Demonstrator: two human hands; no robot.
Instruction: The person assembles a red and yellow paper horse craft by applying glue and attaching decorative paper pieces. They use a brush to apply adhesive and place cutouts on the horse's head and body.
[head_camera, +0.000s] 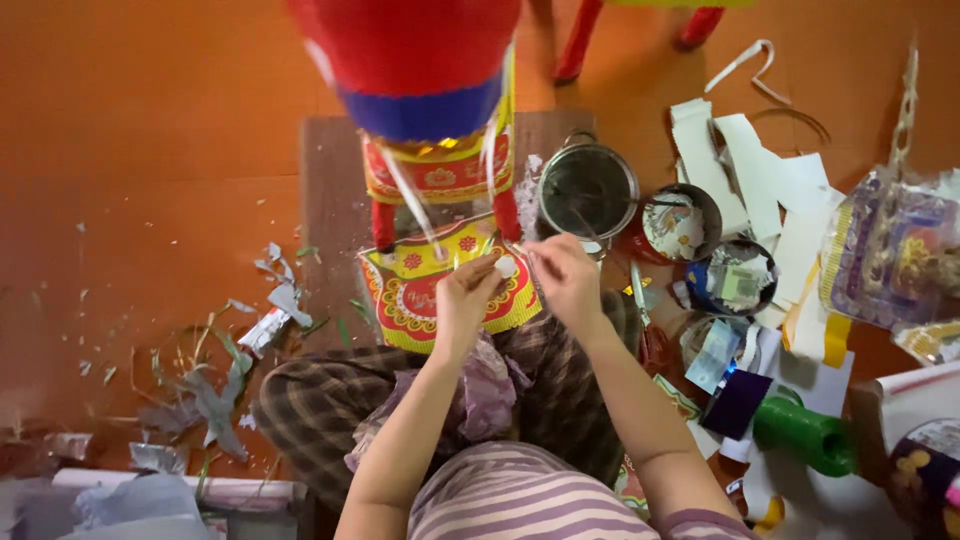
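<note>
My left hand (466, 292) and my right hand (563, 274) are raised close together over my lap, pinching a small white scrap (506, 266) and a thin clear strip between the fingertips. Right behind them stands a red, blue and yellow paper figure (425, 110) on red legs, with clear strips hanging from it. A red-and-yellow patterned paper panel (412, 292) lies under my hands on a brown board (328, 210).
A metal pot (587, 187) and two round tins of scraps (680, 224) sit to the right. White paper strips (770, 185), a green tube (808, 435) and a patterned bag (885, 255) crowd the right side. Foil and leaf scraps (225, 370) litter the orange floor at left.
</note>
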